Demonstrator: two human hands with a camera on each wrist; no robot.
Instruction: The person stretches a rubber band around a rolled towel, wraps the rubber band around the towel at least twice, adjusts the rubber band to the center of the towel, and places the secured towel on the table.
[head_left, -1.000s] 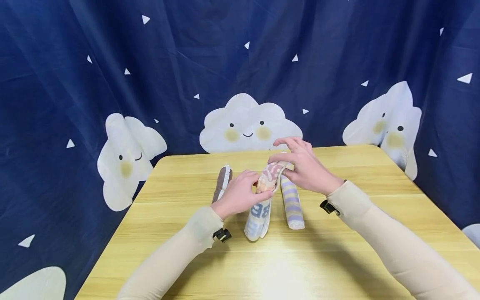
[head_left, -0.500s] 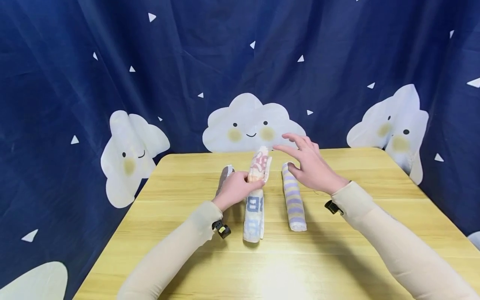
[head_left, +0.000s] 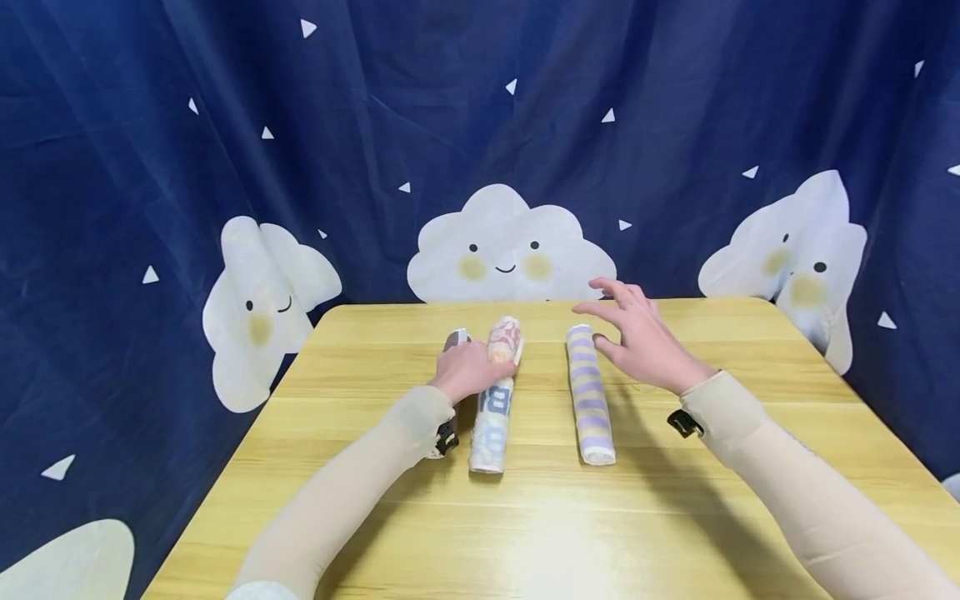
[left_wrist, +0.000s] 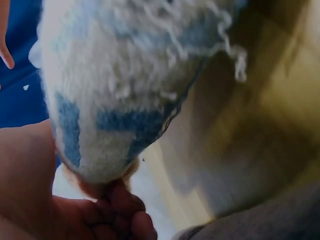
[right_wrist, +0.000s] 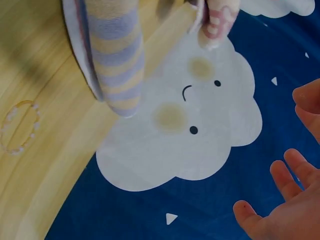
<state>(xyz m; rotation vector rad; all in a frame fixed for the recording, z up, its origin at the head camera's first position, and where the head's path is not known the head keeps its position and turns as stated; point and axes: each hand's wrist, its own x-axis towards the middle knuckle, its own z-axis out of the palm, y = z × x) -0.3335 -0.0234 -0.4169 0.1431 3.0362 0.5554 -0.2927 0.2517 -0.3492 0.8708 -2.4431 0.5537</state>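
My left hand grips a rolled white towel with blue letters and a pink-and-orange far end. The left wrist view shows fingers curled under the fuzzy roll, a loose thread hanging from it. Just left of it, a brown-and-white rolled towel lies mostly hidden behind the left hand and wrist. A rolled towel with purple and yellow stripes lies farther right on the table. Beside its far end hovers my right hand, fingers spread and holding nothing.
Everything lies on a light wooden table with rounded far corners. A thin beaded ring lies on it near the striped towel in the right wrist view. A dark blue curtain with white clouds hangs behind.
The right hand has let go of the lettered towel and drawn back right. The left hand has carried that towel left and lowered it beside the brown one.
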